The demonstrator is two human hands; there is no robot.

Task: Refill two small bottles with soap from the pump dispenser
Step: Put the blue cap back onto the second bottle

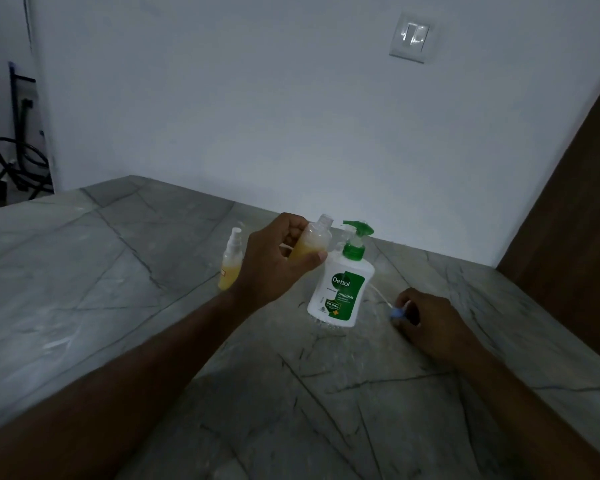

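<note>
My left hand [274,258] grips a small clear bottle [314,237] partly filled with yellow soap, its neck uncapped and tilted toward the pump nozzle. The white soap dispenser [340,289] with a green pump head stands on the grey marble counter [118,271] just right of that bottle. A second small bottle [231,261] with a spray top on and yellow soap inside stands left of my left hand, partly hidden by it. My right hand [426,323] rests on the counter right of the dispenser and pinches a small spray cap [397,311] with a thin white tube.
A white wall with a light switch [411,36] rises behind the counter. A brown wooden panel [575,220] borders the right side. Dark cables and a stand [18,161] sit on the floor at far left, beyond the counter's edge.
</note>
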